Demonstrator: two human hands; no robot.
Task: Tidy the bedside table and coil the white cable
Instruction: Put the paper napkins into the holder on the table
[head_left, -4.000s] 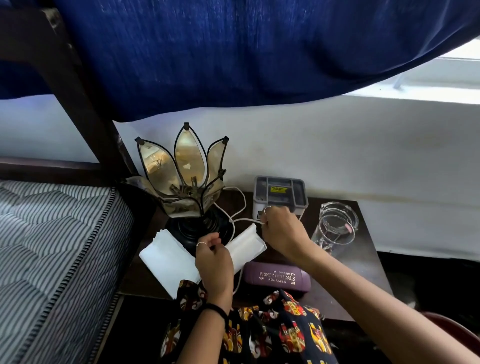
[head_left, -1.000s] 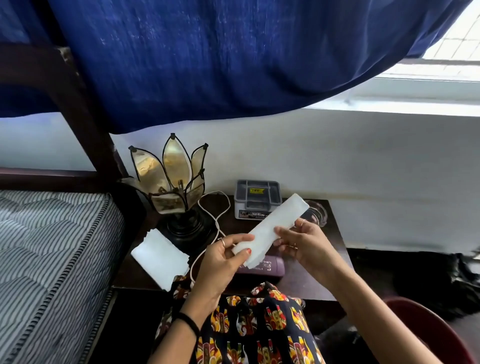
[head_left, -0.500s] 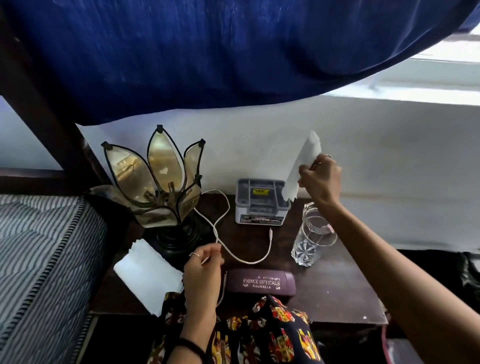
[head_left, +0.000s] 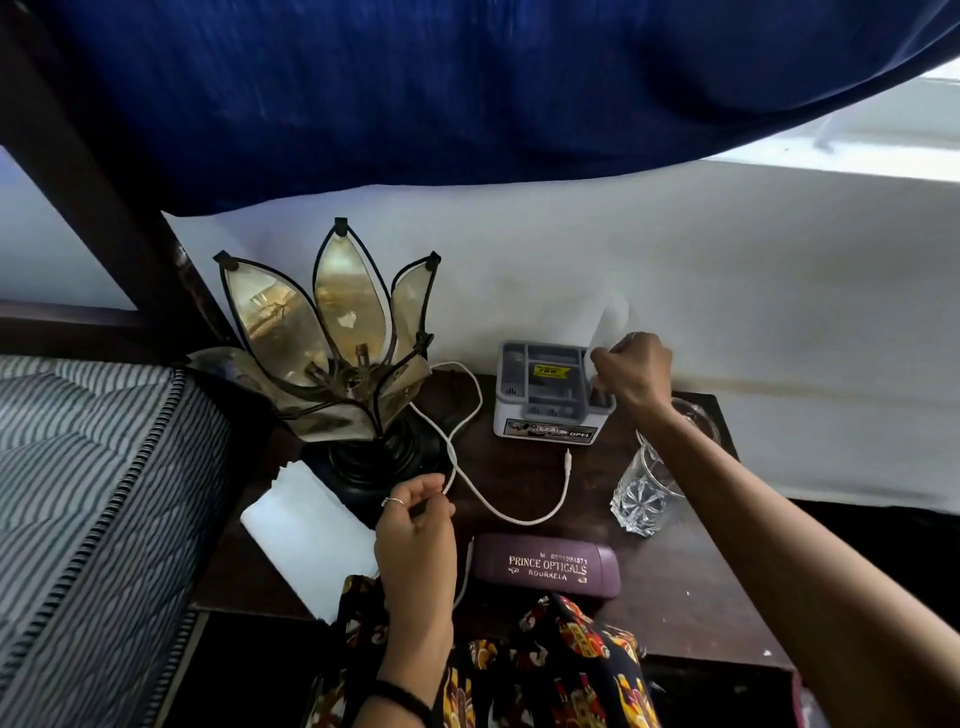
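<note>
White cable (head_left: 470, 480) across the dark wooden table (head_left: 691, 587): pinched near its middle in the closed grip of the left hand (head_left: 415, 535), looping from behind the petal lamp (head_left: 332, 358), free plug end lying bare just in front of the grey organiser box (head_left: 545, 397). Right hand (head_left: 631, 371) closed at the box's back right corner on a folded white paper (head_left: 613, 319) standing upright. Clear cut glass (head_left: 647, 491) just under the right forearm. Purple glasses case (head_left: 545, 566) near the front edge. Another white paper (head_left: 304, 525) beside the lamp base.
</note>
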